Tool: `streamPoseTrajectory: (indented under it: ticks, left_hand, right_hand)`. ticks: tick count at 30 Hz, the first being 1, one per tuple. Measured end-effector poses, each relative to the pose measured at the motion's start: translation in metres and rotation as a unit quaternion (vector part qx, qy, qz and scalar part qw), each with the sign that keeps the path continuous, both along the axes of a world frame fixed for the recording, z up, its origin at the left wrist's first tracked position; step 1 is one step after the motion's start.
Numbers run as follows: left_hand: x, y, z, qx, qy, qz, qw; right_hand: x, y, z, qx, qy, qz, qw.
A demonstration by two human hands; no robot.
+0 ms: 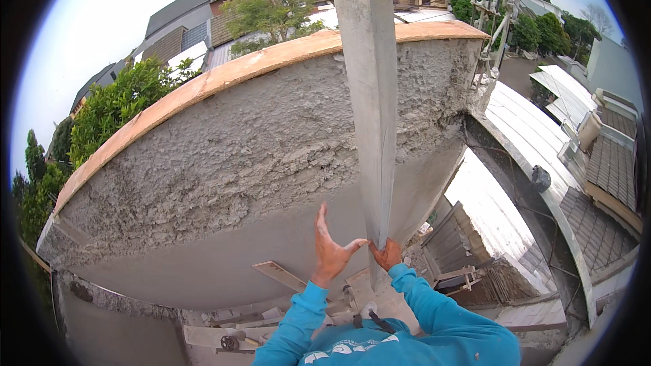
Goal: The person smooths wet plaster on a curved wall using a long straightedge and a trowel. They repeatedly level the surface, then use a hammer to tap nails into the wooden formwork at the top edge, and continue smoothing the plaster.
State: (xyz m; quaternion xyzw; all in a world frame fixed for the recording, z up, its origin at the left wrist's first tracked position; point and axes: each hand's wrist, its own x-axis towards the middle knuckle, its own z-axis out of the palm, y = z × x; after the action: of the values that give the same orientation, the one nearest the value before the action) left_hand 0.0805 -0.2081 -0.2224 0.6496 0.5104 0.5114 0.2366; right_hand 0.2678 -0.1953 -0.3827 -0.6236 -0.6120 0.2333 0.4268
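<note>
A long grey plasterer's straightedge [371, 95] stands upright in front of me, its upper end rising above the wall's top. Around its right edge, low down, my right hand [387, 255] is closed. My left hand [330, 251] is open, palm turned toward the bar with fingers pointing up; its thumb tip reaches the bar's left side or very near it. Behind the bar, the wall [224, 135] carries rough, wet-looking grey plaster above and a smoother band [224, 257] below. An orange-brown board [203, 85] runs along the wall's top edge.
Below lie a loose plank [279, 276], a dark round object [229, 343] and planks or scaffold parts. To the right, a curved-looking dark beam [522, 196] borders a drop toward metal roofs [522, 122]. Bamboo poles [498, 41] stand past the wall's right end.
</note>
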Motion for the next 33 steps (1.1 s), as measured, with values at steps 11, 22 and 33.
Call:
streamPoseTrajectory:
  ticks: [11,22,33]
  left_hand:
    - [0.027,-0.080,-0.085,-0.146,-0.087,0.256,0.952]
    - [-0.058,-0.100,-0.062,-0.112,-0.064,0.468,0.874]
    - [-0.130,-0.181,-0.088,0.012,-0.193,0.389,0.901]
  right_hand:
    - [-0.083,-0.037,0.013,0.121,-0.030,0.247,0.961]
    - [-0.192,-0.067,0.022,0.051,-0.101,0.316,0.942]
    - [-0.263,-0.086,0.125,0.019,0.068,0.403,0.912]
